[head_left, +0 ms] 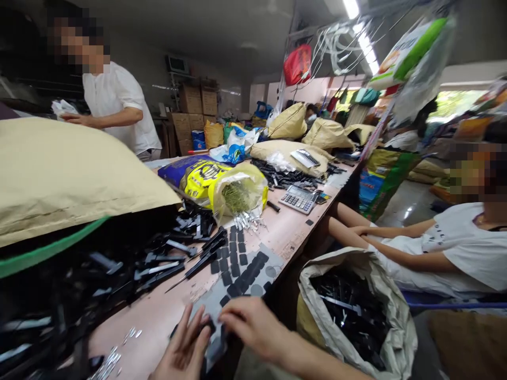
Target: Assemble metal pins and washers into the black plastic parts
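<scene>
The room is lit evenly and fairly brightly by a row of fluorescent tubes (pixel 362 34) overhead at the upper right, which are blown out to white, and daylight is overexposed at a window (pixel 455 103) on the far right. Strong wide-angle distortion is seen toward the edges, where straight lines are bent. The dark pile (pixel 59 295) at lower left is underexposed and slightly smeared.

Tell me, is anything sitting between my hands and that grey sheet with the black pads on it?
Nothing visible does. The left hand and right hand already rest on the near end of the grey sheet. The pile of black parts lies off to the left of it.
</scene>
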The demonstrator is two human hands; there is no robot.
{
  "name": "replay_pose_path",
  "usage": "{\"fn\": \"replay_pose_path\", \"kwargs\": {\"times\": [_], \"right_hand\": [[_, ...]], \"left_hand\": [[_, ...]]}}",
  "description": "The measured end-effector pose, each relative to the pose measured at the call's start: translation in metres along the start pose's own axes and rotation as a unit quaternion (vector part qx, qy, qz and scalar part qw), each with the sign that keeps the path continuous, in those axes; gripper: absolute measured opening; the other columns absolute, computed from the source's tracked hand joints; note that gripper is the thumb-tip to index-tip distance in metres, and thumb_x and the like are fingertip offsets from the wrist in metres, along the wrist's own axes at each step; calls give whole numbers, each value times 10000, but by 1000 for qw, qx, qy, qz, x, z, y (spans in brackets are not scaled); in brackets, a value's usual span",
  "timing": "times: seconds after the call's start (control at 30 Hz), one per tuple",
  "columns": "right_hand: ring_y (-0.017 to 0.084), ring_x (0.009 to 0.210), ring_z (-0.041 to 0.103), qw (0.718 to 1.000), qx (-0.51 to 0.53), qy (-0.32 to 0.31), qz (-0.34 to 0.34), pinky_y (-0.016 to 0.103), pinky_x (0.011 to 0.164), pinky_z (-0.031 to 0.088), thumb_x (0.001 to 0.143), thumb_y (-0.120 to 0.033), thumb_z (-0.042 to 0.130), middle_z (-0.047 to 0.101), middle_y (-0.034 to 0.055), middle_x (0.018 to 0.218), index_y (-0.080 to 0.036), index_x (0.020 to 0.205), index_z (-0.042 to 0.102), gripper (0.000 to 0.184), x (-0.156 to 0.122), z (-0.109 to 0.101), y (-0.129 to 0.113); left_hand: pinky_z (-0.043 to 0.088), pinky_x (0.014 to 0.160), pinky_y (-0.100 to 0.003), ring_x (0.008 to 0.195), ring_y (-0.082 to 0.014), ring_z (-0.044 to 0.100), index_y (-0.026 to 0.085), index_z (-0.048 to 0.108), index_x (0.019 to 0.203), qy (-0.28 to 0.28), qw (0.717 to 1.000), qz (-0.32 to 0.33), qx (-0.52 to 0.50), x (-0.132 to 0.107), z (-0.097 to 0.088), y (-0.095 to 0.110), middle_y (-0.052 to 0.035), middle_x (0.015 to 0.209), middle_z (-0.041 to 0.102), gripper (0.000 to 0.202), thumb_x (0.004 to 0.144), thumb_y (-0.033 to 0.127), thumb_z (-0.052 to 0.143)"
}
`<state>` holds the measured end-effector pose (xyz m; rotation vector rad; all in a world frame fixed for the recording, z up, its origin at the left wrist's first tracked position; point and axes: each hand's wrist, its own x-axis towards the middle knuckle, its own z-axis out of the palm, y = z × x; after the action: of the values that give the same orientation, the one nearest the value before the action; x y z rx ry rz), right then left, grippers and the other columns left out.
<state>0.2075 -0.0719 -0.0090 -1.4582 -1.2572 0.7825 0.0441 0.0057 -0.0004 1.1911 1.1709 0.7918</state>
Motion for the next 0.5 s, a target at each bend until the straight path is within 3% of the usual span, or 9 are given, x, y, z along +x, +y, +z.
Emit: {"fn": "replay_pose_path", "kwargs": {"times": [0.1,0.2,0.27,0.37,0.4,0.43,0.5], "right_hand": [[186,891,648,987,-97,126,10,295,832,495,963,-318,536,718,57,959,-189,968,721,226,-7,-44,28],[227,815,633,920,-273,260,105,361,778,491,940,-329,542,699,82,917,-175,936,698,219,-10,-83,59],[243,823,623,897,-352,244,106,369,762,487,945,-324,527,682,85,869,-184,878,693,227,-13,-92,69],[224,900,621,937,-338,88,15,334,789,492,974,-310,508,680,62,895,-229,868,693,228,-19,-83,64],[217,909,622,943,-327,67,0,328,796,493,982,-309,503,682,58,912,-237,887,692,224,-20,-78,61],[218,905,624,941,-328,80,4,333,797,494,986,-311,498,681,62,919,-233,898,688,223,-20,-74,58],[235,871,628,919,-357,164,41,358,785,493,986,-311,489,676,87,893,-202,890,678,238,-18,-68,55]], "left_hand": [[579,931,-303,1073,-251,690,214,595,1364,43,999,0,25,-1,-7,0,-107,1300,670,911,578,590,862],[528,1019,-344,1120,-246,662,217,630,1314,62,997,24,41,-3,-17,-2,-104,1225,694,722,699,556,801],[503,1054,-371,1159,-254,640,203,638,1285,60,997,43,35,-5,-22,-4,-111,1191,702,645,744,527,775],[492,1067,-402,1153,-260,638,183,641,1248,57,996,61,30,-8,-22,-7,-130,1215,683,582,776,504,754],[494,1064,-403,1147,-258,639,184,642,1238,57,996,67,31,-9,-22,-8,-132,1230,674,558,787,496,746],[499,1057,-399,1141,-254,640,188,644,1226,59,995,74,32,-9,-22,-9,-130,1245,665,529,799,487,738],[515,1031,-384,1127,-243,643,201,652,1198,62,994,88,33,-10,-22,-11,-117,1255,654,471,820,472,721]]}}
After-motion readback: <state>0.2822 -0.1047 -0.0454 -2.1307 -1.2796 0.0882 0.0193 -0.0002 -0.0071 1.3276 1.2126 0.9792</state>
